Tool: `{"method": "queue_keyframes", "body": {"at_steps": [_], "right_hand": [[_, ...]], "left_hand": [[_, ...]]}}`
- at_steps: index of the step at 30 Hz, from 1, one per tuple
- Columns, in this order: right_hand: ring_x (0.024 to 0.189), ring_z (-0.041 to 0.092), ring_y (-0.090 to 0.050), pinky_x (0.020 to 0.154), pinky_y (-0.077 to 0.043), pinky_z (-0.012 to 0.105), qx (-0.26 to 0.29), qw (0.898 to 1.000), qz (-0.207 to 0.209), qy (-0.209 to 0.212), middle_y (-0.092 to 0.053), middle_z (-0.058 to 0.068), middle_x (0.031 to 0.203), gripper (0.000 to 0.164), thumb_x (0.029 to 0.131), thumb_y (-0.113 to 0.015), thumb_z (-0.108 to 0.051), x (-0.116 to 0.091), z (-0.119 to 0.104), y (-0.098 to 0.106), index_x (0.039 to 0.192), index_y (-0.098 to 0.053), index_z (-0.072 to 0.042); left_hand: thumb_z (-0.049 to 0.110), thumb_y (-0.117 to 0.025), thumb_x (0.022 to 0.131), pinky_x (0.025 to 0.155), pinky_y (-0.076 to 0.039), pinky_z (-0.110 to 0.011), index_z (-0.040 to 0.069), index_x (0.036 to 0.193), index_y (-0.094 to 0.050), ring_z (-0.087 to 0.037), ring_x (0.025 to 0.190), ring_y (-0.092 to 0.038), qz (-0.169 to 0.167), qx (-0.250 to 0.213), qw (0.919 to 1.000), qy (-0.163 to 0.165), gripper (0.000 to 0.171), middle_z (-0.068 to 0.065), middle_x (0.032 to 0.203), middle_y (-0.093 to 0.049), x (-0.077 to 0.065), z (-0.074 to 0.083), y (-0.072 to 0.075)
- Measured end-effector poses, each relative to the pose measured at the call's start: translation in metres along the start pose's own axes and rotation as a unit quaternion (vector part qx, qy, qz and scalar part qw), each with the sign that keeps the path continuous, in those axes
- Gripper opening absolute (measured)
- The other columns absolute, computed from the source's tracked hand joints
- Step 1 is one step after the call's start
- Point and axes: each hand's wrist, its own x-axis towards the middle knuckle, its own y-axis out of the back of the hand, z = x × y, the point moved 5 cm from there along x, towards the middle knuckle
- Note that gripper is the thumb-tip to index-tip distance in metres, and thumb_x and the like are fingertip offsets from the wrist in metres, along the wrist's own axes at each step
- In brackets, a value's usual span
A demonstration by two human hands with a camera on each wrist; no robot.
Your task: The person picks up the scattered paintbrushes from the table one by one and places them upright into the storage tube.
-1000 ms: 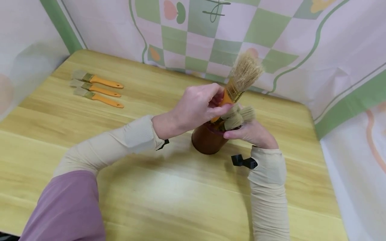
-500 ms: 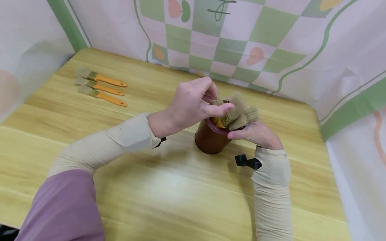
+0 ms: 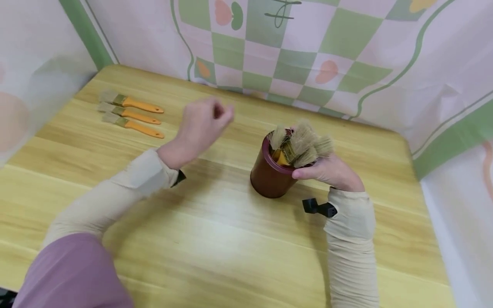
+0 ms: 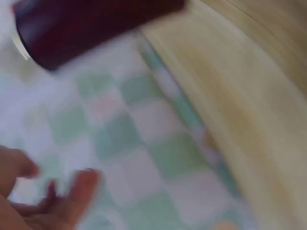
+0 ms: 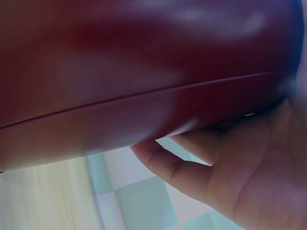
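Note:
A brown-red cup with a darker rim stands upright on the table, holding several paintbrushes with bristles up and orange handles inside. My right hand grips the cup near its top from the right, thumb at the near side of the rim. In the right wrist view its fingers lie along the cup's wall. Left of the cup, my left hand is in the air over the table, fingers loosely bent and holding nothing. The left wrist view, blurred, shows its thumb and fingers apart.
Three paintbrushes with orange handles lie side by side at the back left of the wooden table; the nearest brush has its bristles to the left. A checked cloth hangs behind the table's back edge.
My left hand lowered a wide paintbrush into the cup, let go of it and moved left toward the brushes on the table. My right hand has stayed on the cup.

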Motion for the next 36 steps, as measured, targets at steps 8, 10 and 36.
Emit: {"method": "queue_keyframes", "body": {"at_steps": [8,10,36], "right_hand": [[0.129,0.005,-0.042,0.102,-0.036,0.010,0.022,1.000,-0.009,0.021,-0.046,-0.003,0.141,0.081,0.074,-0.073,0.008,-0.002,-0.001,-0.003,0.144,-0.039,-0.014],[0.129,0.002,-0.041,0.101,-0.035,0.009,0.022,1.000,-0.007,0.018,-0.044,-0.005,0.142,0.081,0.075,-0.072,0.008,-0.006,0.001,-0.001,0.144,-0.038,-0.016],[0.126,0.003,-0.043,0.100,-0.036,0.009,0.003,1.000,-0.002,0.015,-0.049,-0.007,0.135,0.075,0.077,-0.072,0.007,-0.012,0.006,0.008,0.142,-0.039,-0.011]], "left_hand": [[0.028,-0.041,0.096,0.041,-0.029,-0.024,0.014,0.048,-0.034,-0.011,0.044,-0.030,-0.138,0.200,0.9451,0.219,0.050,0.004,0.044,-0.029,0.014,-0.118,0.026],[0.027,-0.040,0.095,0.041,-0.031,-0.025,0.013,0.052,-0.034,-0.013,0.049,-0.032,-0.158,0.227,0.9277,0.251,0.046,0.001,0.051,-0.033,0.010,-0.136,0.027],[0.024,-0.041,0.096,0.067,-0.050,-0.032,-0.010,0.121,-0.054,-0.028,0.102,-0.057,-0.266,0.332,0.8152,0.393,0.045,-0.026,0.122,-0.057,-0.009,-0.233,0.048]]}}
